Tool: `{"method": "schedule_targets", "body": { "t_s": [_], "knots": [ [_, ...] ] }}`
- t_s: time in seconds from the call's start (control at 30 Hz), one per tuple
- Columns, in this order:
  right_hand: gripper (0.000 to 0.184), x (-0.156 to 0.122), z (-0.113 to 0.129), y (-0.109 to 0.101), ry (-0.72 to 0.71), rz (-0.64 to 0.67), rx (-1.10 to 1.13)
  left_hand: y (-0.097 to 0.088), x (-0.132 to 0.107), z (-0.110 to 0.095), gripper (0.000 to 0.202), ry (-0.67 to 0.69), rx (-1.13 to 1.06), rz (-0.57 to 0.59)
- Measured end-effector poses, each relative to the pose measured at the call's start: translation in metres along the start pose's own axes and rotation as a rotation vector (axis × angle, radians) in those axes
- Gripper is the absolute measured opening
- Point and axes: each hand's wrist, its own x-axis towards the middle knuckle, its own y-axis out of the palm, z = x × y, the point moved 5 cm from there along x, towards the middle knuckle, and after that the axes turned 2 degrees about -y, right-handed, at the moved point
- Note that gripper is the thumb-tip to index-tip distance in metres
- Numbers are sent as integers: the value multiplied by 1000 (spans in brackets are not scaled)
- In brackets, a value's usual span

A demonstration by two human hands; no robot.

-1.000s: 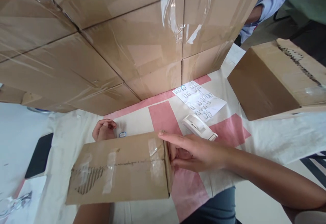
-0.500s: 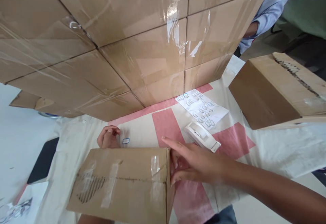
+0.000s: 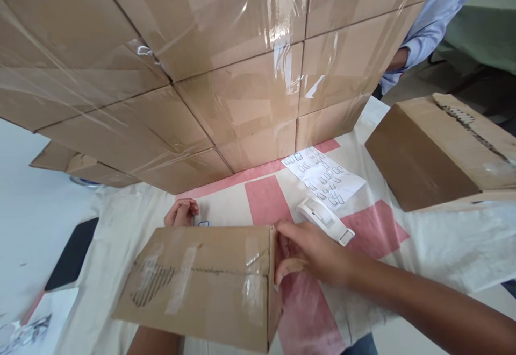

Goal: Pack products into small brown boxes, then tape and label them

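Note:
A taped brown cardboard box [image 3: 217,290] lies in front of me, with a torn, ribbed patch on its top. My right hand [image 3: 308,253] is at the box's right end, its fingers and thumb curled against that side and its upper corner. Just beyond the far left edge of the box shows my left hand [image 3: 181,212], fingers curled in. Whatever those fingers may hold cannot be made out. The box hides most of my left forearm. Near the left fingers, a small blue-outlined label [image 3: 203,224] is mostly covered by the box.
Wrapped cartons [image 3: 242,91] form a tall wall ahead. A white tape dispenser [image 3: 325,219] and a sheet of labels [image 3: 324,177] lie on the pink-and-white cloth. Another cardboard box [image 3: 427,156] stands at right. A dark flat object [image 3: 72,253] is at left. Behind is another person's sleeve [image 3: 437,21].
My right index finger has gone from stretched out over the cloth to bent against the box's corner. The box now covers more of the blue-outlined label. The whole view has shifted slightly.

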Motion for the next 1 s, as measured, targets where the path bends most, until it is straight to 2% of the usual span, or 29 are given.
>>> {"method": "schedule_targets", "body": {
  "t_s": [0.23, 0.37, 0.57, 0.7, 1.0],
  "knots": [
    [47, 2, -1, -3, 15, -31, 176, 6, 0, -7, 19, -66, 83, -35],
    [38, 1, 1, -2, -21, -21, 185, 5, -1, -8, 20, -66, 105, -45],
    [36, 0, -1, -3, -67, -26, 187, 5, -9, -16, 13, -38, 125, -22],
    [34, -2, -1, -3, -68, -13, 189, 4, -8, -13, 15, -47, 103, -34],
    [52, 1, -2, -2, -36, -14, 160, -2, 9, 8, 26, -105, 53, -79]
  ]
}}
